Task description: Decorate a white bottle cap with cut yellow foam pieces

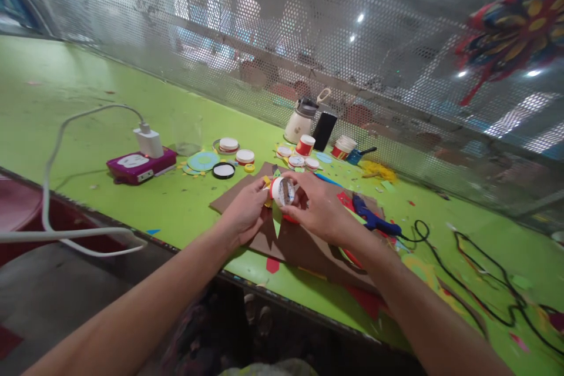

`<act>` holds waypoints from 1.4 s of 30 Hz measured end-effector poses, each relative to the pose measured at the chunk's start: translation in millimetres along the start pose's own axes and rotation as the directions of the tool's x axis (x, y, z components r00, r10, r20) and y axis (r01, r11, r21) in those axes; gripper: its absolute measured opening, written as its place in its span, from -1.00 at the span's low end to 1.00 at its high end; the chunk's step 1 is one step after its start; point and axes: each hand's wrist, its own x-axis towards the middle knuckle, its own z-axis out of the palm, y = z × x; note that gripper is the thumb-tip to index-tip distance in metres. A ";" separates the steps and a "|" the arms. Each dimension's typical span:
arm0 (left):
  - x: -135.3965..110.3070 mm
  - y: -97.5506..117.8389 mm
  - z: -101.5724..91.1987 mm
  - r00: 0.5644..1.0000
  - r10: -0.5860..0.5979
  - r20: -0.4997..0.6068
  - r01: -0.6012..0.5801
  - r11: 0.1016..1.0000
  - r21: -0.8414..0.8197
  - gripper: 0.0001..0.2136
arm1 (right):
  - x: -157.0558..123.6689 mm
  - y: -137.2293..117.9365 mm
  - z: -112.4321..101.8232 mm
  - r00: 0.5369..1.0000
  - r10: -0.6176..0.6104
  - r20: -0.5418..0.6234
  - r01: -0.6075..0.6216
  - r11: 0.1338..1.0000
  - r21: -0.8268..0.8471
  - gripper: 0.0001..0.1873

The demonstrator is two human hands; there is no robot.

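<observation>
Over a brown cardboard sheet [282, 247], both my hands hold a small white-and-red paper cup [282, 191] on its side, its round end facing me. My left hand [247, 208] pinches its left side, where yellow paper pieces [267, 183] stick out. With thumb and fingers, my right hand [315, 200] grips the white rim from the right. A pointed green paper piece [277, 220] hangs below the cup. To the right, a blue glue gun [374, 216] lies on the board among red paper scraps.
On the green table [110, 88] stand a purple socket box [141, 165] with a white charger [148, 140], white lids [245, 156], a kettle [301, 120], a black phone [325, 131] and cups [343, 147]. Black cables [493, 270] lie right. Perforated metal panels [247, 29] rise behind.
</observation>
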 end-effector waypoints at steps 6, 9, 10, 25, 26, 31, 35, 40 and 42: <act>-2.4 -0.2 -0.6 1.000 -0.013 0.015 0.014 0.999 -0.033 -0.77 | -0.6 1.9 1.6 1.000 -0.012 -0.017 0.012 1.000 0.023 -0.47; -2.9 1.6 -2.7 0.998 -0.040 0.043 0.042 0.997 -0.070 -0.78 | -0.8 2.0 1.1 1.000 -0.009 -0.017 0.009 0.999 0.036 -0.47; -2.8 2.7 -3.4 0.997 -0.049 0.051 0.053 0.995 -0.087 -0.81 | -0.7 2.1 0.8 1.000 -0.012 -0.018 0.013 0.999 0.038 -0.46; -1.7 6.9 -3.0 0.996 -0.076 0.038 0.083 0.966 -0.245 -0.82 | -1.2 3.4 -1.9 0.999 -0.011 0.041 0.010 1.000 0.008 -0.49; -1.6 6.4 -3.2 0.996 -0.079 0.028 0.084 0.966 -0.243 -0.83 | -0.9 3.3 -2.1 0.999 -0.008 0.038 0.007 1.000 0.010 -0.48; -0.4 4.3 -5.0 0.996 -0.092 -0.009 0.087 0.972 -0.220 -0.88 | -0.2 4.8 -2.2 0.999 0.008 0.033 -0.009 1.000 0.013 -0.47; 0.7 3.3 -6.0 0.995 -0.099 0.004 0.098 0.976 -0.193 -0.87 | -0.4 6.5 -3.3 0.999 -0.011 0.041 0.012 1.000 -0.003 -0.49; 1.7 1.2 -7.4 0.993 -0.113 0.043 0.118 0.982 -0.147 -0.82 | 0.5 5.9 -7.5 0.997 0.002 0.078 0.000 1.000 -0.023 -0.53; 1.9 0.3 -7.8 0.991 -0.127 0.052 0.133 0.983 -0.129 -0.81 | 1.6 4.5 -10.6 0.994 0.025 0.106 -0.021 0.999 -0.036 -0.56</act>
